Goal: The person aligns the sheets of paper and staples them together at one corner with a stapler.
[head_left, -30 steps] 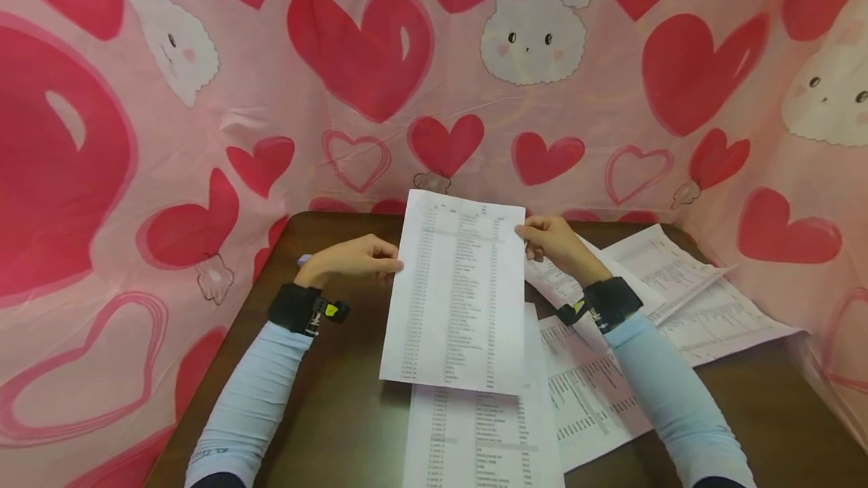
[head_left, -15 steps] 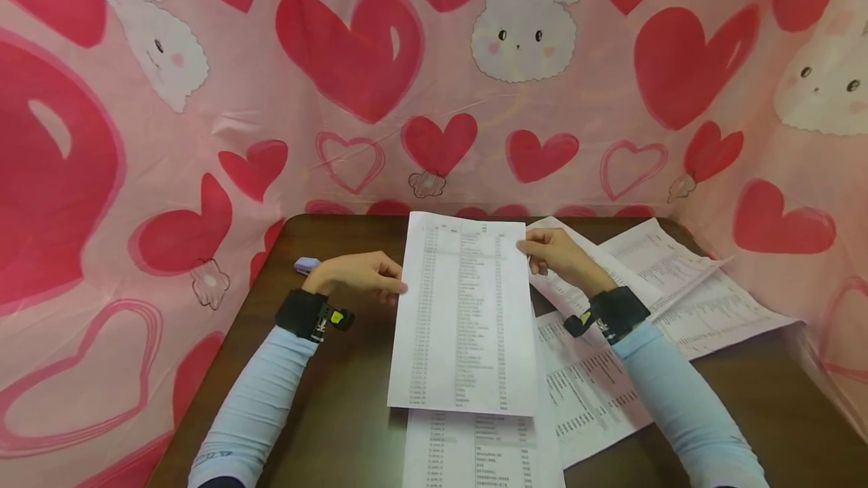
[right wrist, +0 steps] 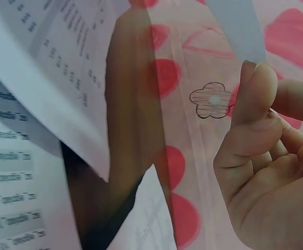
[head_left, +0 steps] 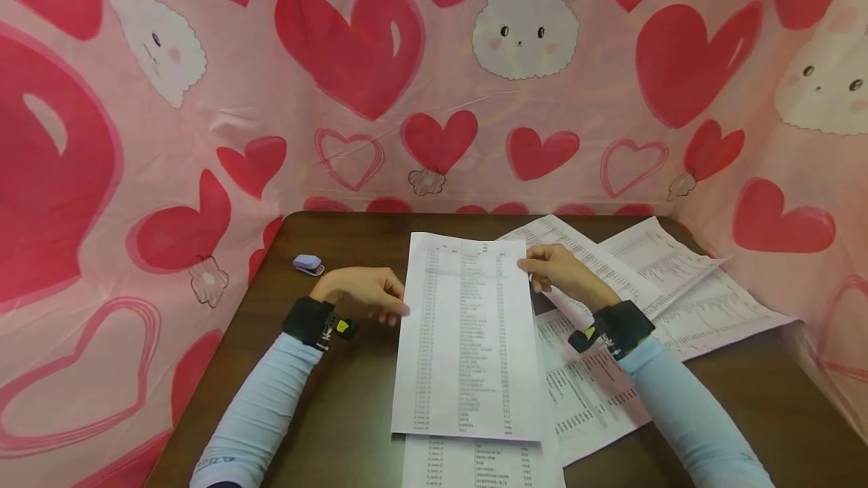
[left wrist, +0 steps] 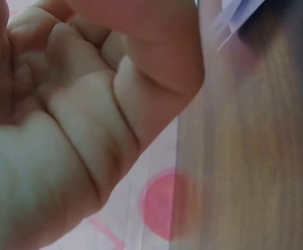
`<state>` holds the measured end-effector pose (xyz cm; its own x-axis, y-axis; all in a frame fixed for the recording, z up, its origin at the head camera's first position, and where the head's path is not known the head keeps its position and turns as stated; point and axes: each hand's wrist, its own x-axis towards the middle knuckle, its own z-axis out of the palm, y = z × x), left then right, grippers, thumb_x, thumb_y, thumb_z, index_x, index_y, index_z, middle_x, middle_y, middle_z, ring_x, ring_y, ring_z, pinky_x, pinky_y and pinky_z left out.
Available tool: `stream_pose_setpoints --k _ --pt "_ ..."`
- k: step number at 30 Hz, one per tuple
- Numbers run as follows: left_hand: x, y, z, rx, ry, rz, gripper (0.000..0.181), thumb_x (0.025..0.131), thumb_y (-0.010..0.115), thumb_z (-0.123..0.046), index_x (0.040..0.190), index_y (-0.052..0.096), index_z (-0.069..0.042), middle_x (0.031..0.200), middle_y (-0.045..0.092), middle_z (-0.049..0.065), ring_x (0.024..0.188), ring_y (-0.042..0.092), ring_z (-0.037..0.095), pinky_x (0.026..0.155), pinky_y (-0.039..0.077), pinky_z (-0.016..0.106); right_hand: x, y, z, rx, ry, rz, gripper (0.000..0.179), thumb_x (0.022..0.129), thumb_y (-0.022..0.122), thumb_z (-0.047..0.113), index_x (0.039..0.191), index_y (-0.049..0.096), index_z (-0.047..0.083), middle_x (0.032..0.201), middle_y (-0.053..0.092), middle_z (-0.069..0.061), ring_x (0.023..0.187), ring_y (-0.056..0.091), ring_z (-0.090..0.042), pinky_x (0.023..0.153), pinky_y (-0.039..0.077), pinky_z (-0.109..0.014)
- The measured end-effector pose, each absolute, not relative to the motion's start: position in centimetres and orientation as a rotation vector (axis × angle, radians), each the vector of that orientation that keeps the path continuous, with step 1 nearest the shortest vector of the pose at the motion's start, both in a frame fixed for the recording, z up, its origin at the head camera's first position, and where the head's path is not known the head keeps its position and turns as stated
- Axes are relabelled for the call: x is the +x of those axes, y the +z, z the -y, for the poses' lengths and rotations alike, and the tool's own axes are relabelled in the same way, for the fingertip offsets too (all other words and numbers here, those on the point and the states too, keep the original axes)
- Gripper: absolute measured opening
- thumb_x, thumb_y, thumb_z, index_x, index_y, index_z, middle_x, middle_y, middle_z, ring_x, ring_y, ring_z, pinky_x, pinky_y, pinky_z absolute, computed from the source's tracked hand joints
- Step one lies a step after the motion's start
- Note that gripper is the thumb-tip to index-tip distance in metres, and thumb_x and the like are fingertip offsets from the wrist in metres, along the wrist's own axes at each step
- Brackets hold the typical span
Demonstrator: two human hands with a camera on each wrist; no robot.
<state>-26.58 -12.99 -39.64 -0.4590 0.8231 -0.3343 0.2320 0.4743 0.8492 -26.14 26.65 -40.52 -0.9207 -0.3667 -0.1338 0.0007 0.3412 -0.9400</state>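
Two grips pinch the sheet (head_left: 468, 337): my left hand (head_left: 362, 292) at its left edge, my right hand (head_left: 566, 273) at its right, over the lower sheet (head_left: 473, 465). I judge it lifted but not laid flat; papers (head_left: 597, 398) lie right of it, the stapler (head_left: 308, 263) left, untouched.

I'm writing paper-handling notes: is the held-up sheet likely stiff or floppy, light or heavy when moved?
The held-up sheet is probably floppy: it looks like thin paper, and its top edge bows slightly. It is likely light, since the left grip and right grip pinch only its side edges.
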Motion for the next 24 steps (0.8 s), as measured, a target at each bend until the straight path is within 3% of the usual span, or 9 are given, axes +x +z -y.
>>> stream_pose_setpoints --k 4,12,17,24 --pt "-26.3 -40.2 12.7 0.808 0.977 -1.908 0.023 0.091 0.070 -0.032 0.089 0.076 -0.010 0.072 0.069 0.009 0.056 0.057 0.015 0.046 0.043 0.023 -25.8 -41.1 -26.8 -0.284 -1.609 -2.265 0.027 0.096 0.063 0.026 0.089 0.058 0.000 0.065 0.060 -0.003 0.051 0.051 -0.014 0.048 0.040 -0.024" --pt "-26.0 -41.3 12.0 0.852 0.907 -1.895 0.028 0.091 0.069 -0.033 0.087 0.076 -0.007 0.072 0.070 0.012 0.056 0.058 0.017 0.046 0.043 0.023 -25.1 -42.0 -27.2 -0.211 -1.595 -2.210 0.028 0.096 0.064 0.027 0.103 0.063 0.001 0.072 0.064 -0.004 0.052 0.051 -0.015 0.052 0.038 -0.025" --pt "-25.7 -41.7 11.7 0.863 0.885 -1.906 0.024 0.091 0.070 -0.034 0.086 0.077 -0.012 0.073 0.071 0.011 0.056 0.057 0.016 0.046 0.043 0.023 -24.8 -42.6 -27.4 -0.214 -1.609 -2.175 0.026 0.096 0.063 0.025 0.097 0.061 -0.001 0.064 0.060 -0.003 0.050 0.048 -0.014 0.050 0.035 -0.026" --pt "-25.1 -41.9 11.4 0.838 0.875 -1.899 0.026 0.090 0.071 -0.033 0.084 0.077 -0.008 0.070 0.070 0.009 0.052 0.055 0.013 0.043 0.041 0.023 -24.4 -43.4 -27.7 -0.180 -1.582 -2.180 0.026 0.095 0.064 0.025 0.099 0.063 0.000 0.075 0.066 -0.005 0.050 0.048 -0.015 0.050 0.034 -0.027"
